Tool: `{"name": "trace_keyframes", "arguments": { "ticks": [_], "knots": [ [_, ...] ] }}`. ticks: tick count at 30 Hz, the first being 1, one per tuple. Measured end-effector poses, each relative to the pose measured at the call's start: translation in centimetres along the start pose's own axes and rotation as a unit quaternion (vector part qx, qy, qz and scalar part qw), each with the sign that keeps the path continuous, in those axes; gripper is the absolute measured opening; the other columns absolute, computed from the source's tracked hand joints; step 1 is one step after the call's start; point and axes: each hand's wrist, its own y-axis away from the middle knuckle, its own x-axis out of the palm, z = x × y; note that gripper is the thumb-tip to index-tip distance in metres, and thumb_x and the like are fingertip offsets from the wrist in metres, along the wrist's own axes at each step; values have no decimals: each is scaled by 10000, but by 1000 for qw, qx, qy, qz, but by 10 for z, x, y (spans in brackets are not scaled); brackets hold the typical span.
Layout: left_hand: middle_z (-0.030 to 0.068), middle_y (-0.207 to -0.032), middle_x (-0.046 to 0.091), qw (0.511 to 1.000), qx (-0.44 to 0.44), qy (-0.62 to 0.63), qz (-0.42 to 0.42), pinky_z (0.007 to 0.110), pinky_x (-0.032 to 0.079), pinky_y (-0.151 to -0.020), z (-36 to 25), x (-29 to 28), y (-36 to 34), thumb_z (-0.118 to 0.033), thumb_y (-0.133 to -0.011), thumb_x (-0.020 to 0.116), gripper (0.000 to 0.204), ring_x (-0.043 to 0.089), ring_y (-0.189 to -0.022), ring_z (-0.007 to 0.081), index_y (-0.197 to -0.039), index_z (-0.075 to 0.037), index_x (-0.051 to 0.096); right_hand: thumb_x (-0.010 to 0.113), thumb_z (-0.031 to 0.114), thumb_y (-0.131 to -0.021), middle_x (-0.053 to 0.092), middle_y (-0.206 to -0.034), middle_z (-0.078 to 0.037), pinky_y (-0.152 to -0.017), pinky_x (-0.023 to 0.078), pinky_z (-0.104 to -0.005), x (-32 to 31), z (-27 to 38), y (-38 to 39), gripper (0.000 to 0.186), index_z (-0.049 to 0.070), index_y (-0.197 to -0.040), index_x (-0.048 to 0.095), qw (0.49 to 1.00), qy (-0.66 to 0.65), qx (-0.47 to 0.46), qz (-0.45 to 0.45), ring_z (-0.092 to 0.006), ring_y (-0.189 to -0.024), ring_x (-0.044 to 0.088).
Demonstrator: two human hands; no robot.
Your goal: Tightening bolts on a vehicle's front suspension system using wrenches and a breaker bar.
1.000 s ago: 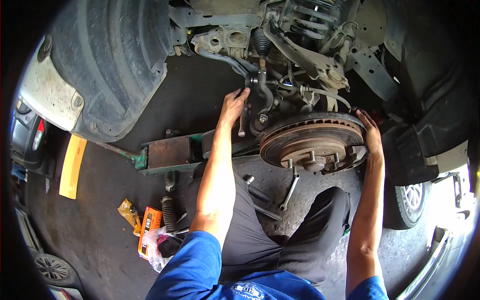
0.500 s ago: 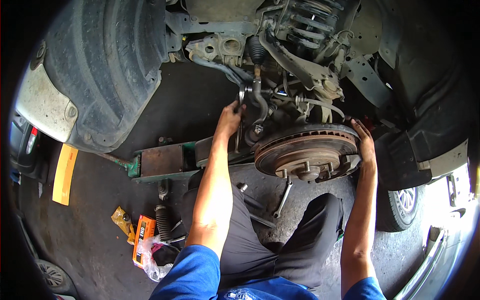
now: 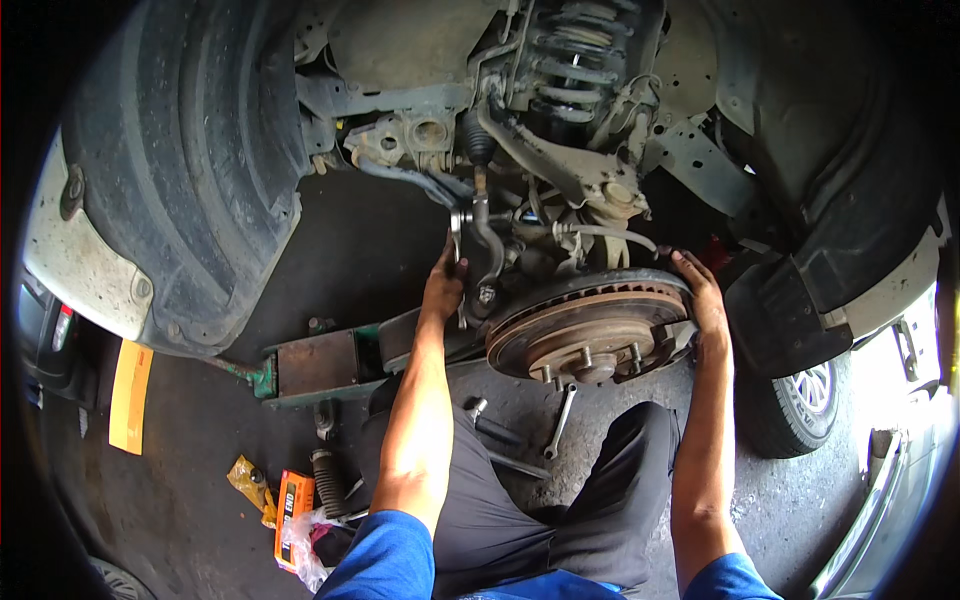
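Note:
My left hand (image 3: 443, 290) is closed around an upright wrench (image 3: 457, 226), whose upper end meets the bolt side of the steering linkage. Just right of it, a curved tie rod end (image 3: 488, 240) hangs below a black ribbed rubber boot (image 3: 479, 140). A rusty brake disc (image 3: 560, 335) with wheel studs sits in front of me, its face tilted down toward my legs. My right hand (image 3: 704, 298) grips the disc's right edge, fingers curled over the rim near a hose; its fingertips are partly hidden.
A green floor jack (image 3: 318, 362) lies to the left under the car. Another wrench (image 3: 562, 422) rests on the floor below the disc. An orange box (image 3: 292, 510) is beside my left arm, and a wheel (image 3: 800, 412) at right. The coil spring (image 3: 580, 68) stands above.
The whole view has shifted, so the car parts appear lower and a little further left. Both hands keep their holds on the wrench and the disc edge.

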Motion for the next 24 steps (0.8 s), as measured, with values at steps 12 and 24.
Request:
{"name": "trace_keyframes", "arguments": {
  "ticks": [12, 24],
  "knots": [
    [196, -1377, 567, 998, -49, 16, 41, 328, 439, -1011, -13, 0, 5, -272, -958, 659, 621, 571, -1210, 226, -1437, 56, 438, 611, 350, -971, 671, -1121, -110, -929, 451, -281, -3, 3, 7, 423, 19, -1232, 645, 1000, -23, -3, 14, -169, -1029, 609],
    [226, -1363, 580, 990, -106, 17, 91, 324, 387, -1074, -15, 7, 3, -230, -972, 627, 609, 535, -1281, 239, -1454, 64, 401, 589, 305, -990, 667, -1022, -33, -843, 464, -240, -9, 0, 5, 323, 42, -1144, 696, 999, -35, -14, 0, -125, -937, 609]
  ]
}}
